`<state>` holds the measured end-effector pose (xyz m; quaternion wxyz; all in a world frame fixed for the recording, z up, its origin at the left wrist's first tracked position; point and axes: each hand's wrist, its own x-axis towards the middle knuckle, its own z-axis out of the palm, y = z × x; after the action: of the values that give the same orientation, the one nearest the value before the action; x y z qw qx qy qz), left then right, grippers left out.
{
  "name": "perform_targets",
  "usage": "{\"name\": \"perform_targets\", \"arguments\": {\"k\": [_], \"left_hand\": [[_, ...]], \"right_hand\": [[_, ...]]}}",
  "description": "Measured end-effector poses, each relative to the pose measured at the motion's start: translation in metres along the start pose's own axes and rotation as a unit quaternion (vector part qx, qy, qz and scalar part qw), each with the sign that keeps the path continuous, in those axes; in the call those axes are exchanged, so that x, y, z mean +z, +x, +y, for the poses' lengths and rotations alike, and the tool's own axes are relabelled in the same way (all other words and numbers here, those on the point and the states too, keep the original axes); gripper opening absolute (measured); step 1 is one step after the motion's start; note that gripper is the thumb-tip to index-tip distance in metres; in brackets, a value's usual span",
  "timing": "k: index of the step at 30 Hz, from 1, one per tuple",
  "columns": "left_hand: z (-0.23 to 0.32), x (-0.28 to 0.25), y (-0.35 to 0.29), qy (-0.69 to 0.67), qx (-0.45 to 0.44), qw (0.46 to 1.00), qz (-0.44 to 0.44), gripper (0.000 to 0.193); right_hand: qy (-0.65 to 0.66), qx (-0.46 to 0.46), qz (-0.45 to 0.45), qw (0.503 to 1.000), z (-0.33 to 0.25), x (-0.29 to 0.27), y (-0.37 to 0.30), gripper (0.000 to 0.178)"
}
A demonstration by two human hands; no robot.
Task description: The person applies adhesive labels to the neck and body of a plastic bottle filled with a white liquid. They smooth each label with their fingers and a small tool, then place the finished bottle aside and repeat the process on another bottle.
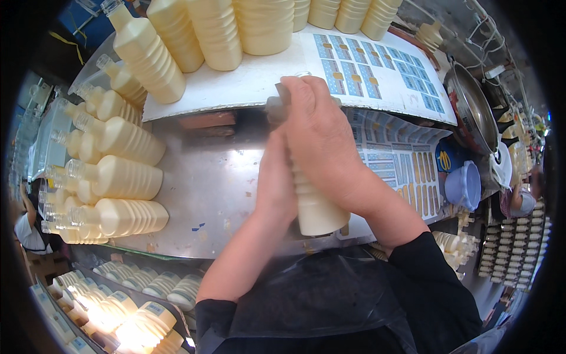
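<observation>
A cream plastic bottle with ridged sides slants between my hands, its base toward me. My left hand is closed along its left side, the fingers partly hidden behind it. Across the upper part of the bottle lies my right hand, knuckles up and fingers curled. Under its fingertips shows a grey flat piece, blurred, which the right hand grips against the bottle; its kind is unclear. A bit of clear bottle neck pokes out beyond the knuckles.
Cream bottles lie stacked at the left; others stand on the white board. Sticker sheets rest on that board, with more sheets below. A purple bucket and a round metal pan are at the right. Labelled bottles fill the lower left.
</observation>
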<state>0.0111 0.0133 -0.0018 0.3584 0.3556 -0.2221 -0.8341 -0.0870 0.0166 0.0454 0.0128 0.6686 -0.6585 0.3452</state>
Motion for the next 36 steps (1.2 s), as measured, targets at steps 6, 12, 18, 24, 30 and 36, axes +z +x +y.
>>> {"name": "perform_targets", "arguments": {"k": [6, 12, 18, 24, 30, 36], "left_hand": [[0.009, -0.002, -0.008, -0.024, 0.010, 0.997, -0.079, 0.054], [-0.002, -0.006, 0.007, 0.235, 0.084, 0.968, -0.008, 0.053], [-0.008, -0.022, 0.018, 0.226, 0.109, 0.968, -0.025, 0.047], [-0.009, -0.026, 0.022, 0.177, 0.080, 0.981, -0.006, 0.054], [-0.004, -0.033, 0.018, 0.249, 0.131, 0.960, 0.013, 0.049], [0.007, -0.001, -0.005, 0.579, 0.341, 0.740, 0.029, 0.057]], "right_hand": [[-0.017, -0.022, 0.047, 0.998, 0.030, -0.015, -0.007, 0.042], [0.060, -0.002, 0.073, 0.995, 0.067, -0.017, -0.021, 0.042], [0.090, -0.018, 0.139, 0.986, 0.098, -0.005, -0.034, 0.045], [0.101, -0.029, 0.173, 0.979, 0.106, -0.002, -0.036, 0.047], [0.337, 0.142, 0.115, 0.924, 0.112, -0.032, -0.047, 0.036], [0.448, 0.290, -0.061, 0.843, 0.109, -0.037, -0.055, 0.023]]}}
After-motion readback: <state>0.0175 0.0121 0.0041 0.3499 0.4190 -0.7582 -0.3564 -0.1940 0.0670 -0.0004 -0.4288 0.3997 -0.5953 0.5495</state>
